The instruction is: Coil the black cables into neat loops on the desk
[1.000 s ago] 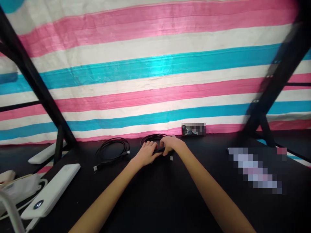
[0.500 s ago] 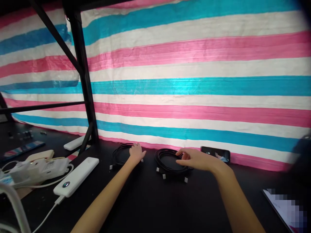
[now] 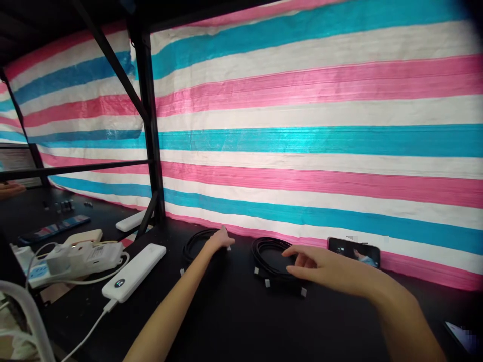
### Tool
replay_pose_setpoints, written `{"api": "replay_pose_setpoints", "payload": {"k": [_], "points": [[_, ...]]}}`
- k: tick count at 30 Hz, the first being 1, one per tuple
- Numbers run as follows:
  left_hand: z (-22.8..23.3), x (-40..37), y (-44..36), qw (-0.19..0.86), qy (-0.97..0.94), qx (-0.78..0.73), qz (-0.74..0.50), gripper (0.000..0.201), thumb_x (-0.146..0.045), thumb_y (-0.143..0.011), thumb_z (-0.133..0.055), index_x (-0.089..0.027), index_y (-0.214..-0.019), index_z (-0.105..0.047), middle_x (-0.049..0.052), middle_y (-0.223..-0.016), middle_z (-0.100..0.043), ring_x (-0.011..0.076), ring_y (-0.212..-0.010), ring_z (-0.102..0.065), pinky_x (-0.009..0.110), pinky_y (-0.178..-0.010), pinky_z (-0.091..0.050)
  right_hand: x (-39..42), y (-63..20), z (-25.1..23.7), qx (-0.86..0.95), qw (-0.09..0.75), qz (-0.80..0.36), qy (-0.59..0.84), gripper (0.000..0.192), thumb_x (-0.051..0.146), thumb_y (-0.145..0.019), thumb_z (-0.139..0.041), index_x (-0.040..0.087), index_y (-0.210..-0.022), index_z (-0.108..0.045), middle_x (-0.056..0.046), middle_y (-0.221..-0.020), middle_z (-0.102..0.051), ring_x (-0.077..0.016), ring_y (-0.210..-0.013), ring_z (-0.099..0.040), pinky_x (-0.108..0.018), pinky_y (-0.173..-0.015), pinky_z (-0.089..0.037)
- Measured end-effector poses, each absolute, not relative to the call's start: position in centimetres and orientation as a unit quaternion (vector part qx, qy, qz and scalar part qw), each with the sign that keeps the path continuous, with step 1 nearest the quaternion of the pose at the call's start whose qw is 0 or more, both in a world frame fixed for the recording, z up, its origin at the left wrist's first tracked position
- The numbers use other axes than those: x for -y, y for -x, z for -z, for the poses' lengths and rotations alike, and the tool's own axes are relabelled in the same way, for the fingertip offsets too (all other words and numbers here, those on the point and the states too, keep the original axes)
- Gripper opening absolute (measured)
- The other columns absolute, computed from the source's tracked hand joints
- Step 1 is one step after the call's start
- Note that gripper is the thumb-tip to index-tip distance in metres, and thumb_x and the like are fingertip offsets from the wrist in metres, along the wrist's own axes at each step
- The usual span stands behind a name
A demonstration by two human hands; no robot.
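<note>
My left hand [image 3: 219,241] reaches over the right side of a coiled black cable [image 3: 193,242] with pale plug ends. Its thumb stands out to the right, while its other fingers are partly hidden behind the back of the hand; I see nothing held. A second coil of black cable [image 3: 260,254] lies to the right, several light plugs at its near side. Over that coil's right edge hovers my right hand [image 3: 315,264], fingers curved and apart, holding nothing visible.
A dark phone [image 3: 354,250] leans at the back; another phone [image 3: 462,336] lies at right. To the left are a white power bank [image 3: 138,269], a power strip with chargers [image 3: 71,259] and a black metal post [image 3: 153,136]. Another person's hand [image 3: 11,189] shows at far left.
The view has turned left, shifting everything rightward and bringing another person's hand in at the left edge. My left hand's fingers look more bunched; my right hand stays by its coil.
</note>
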State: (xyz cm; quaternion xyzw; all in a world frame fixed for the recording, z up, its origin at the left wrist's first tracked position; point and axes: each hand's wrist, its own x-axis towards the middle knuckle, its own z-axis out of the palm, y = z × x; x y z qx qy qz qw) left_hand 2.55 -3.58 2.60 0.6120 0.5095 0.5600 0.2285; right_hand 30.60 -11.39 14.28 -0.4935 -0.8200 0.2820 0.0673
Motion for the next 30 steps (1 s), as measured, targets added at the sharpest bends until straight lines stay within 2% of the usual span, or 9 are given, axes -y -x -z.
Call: {"api": "replay_pose_setpoints", "payload": {"k": [3, 5, 7, 10, 13, 19, 23, 27, 30], "points": [[-6.8, 3.9, -1.4, 0.256, -0.577, -0.557, -0.539, 0.031, -0.03, -0.089, -0.056, -0.014, -0.116, -0.055, 0.008, -0.106, -0.061, 0.0173, -0.085, -0.062, 0.036, -0.073, -0.054, 11.6, -31.1, -14.7, 0.821, 0.092, -0.263, 0.499, 0.04, 0.05, -0.081, -0.054, 0.028, -0.113, -0.063, -0.005, -0.089, -0.069, -0.0228, -0.083, -0.064, -0.032, -0.07, -0.049], [-10.1, 5.1, -1.2, 0.255, -0.565, -0.555, -0.555, 0.035, -0.02, -0.088, -0.055, -0.011, -0.121, -0.049, 0.001, -0.077, -0.059, 0.0128, -0.062, -0.059, 0.03, -0.061, -0.051, 11.4, -31.1, -14.9, 0.825, 0.121, -0.252, 0.492, 0.041, 0.053, -0.083, -0.052, 0.027, -0.114, -0.062, -0.006, -0.092, -0.068, -0.0227, -0.085, -0.064, -0.032, -0.072, -0.05], [-13.2, 7.1, -1.9, 0.253, -0.568, -0.528, -0.579, 0.041, -0.017, -0.09, -0.048, -0.013, -0.13, -0.039, -0.007, -0.059, -0.049, 0.0099, -0.048, -0.053, 0.026, -0.055, -0.048, 11.2, -30.7, -15.0, 0.83, 0.171, -0.235, 0.477, 0.046, 0.057, -0.084, -0.049, 0.027, -0.118, -0.059, -0.007, -0.103, -0.066, -0.024, -0.093, -0.063, -0.034, -0.078, -0.05], [-16.2, 10.7, -4.1, 0.275, -0.593, -0.409, -0.637, 0.046, -0.027, -0.094, -0.043, -0.018, -0.137, -0.03, -0.011, -0.049, -0.042, 0.0102, -0.044, -0.053, 0.023, -0.053, -0.046, 11.3, -29.1, -15.2, 0.832, 0.278, -0.18, 0.446, 0.049, 0.059, -0.086, -0.045, 0.029, -0.123, -0.056, -0.008, -0.121, -0.058, -0.0263, -0.109, -0.056, -0.039, -0.09, -0.046], [-17.0, 13.0, -6.7, 0.32, -0.606, -0.281, -0.671, 0.05, -0.036, -0.092, -0.048, -0.018, -0.136, -0.033, -0.011, -0.045, -0.043, 0.0098, -0.04, -0.049, 0.02, -0.047, -0.041, 12.2, -27.3, -15.5, 0.836, 0.35, -0.156, 0.392, 0.043, 0.055, -0.089, -0.044, 0.029, -0.12, -0.059, -0.007, -0.123, -0.057, -0.0251, -0.112, -0.054, -0.04, -0.096, -0.042], [-16.1, 13.9, -10.3, 0.368, -0.602, -0.211, -0.676, 0.041, -0.04, -0.092, -0.049, -0.019, -0.126, -0.042, -0.01, -0.041, -0.043, 0.0097, -0.042, -0.046, 0.021, -0.052, -0.042, 14.5, -24.8, -15.3, 0.877, 0.307, -0.197, 0.312, 0.035, 0.048, -0.08, -0.063, 0.024, -0.106, -0.067, -0.007, -0.109, -0.064, -0.0257, -0.103, -0.058, -0.037, -0.09, -0.045], [-15.7, 14.0, -11.5, 0.339, -0.605, -0.203, -0.691, 0.032, -0.039, -0.094, -0.046, -0.02, -0.119, -0.045, -0.006, -0.054, -0.051, 0.0081, -0.045, -0.049, 0.022, -0.054, -0.043, 14.9, -24.3, -15.1, 0.892, 0.276, -0.202, 0.297, 0.017, 0.029, -0.088, -0.053, 0.019, -0.088, -0.066, -0.004, -0.085, -0.067, -0.0202, -0.081, -0.062, -0.031, -0.073, -0.047], [-15.8, 14.4, -11.1, 0.326, -0.622, -0.24, -0.67, 0.033, -0.039, -0.094, -0.045, -0.024, -0.123, -0.046, 0.001, -0.083, -0.061, 0.0094, -0.054, -0.058, 0.022, -0.051, -0.044, 15.1, -24.3, -15.6, 0.888, 0.284, -0.214, 0.291, 0.029, 0.034, -0.093, -0.046, 0.018, -0.078, -0.065, -0.003, -0.078, -0.067, -0.0168, -0.07, -0.061, -0.026, -0.062, -0.043], [-16.4, 14.9, -10.4, 0.302, -0.647, -0.272, -0.646, 0.033, -0.035, -0.095, -0.041, -0.023, -0.126, -0.045, 0.003, -0.082, -0.065, 0.0156, -0.08, -0.065, 0.026, -0.07, -0.048, 15.0, -24.2, -15.6, 0.882, 0.297, -0.228, 0.286, 0.032, 0.035, -0.095, -0.044, 0.019, -0.076, -0.063, -0.001, -0.075, -0.068, -0.0153, -0.07, -0.064, -0.025, -0.065, -0.043]]}}
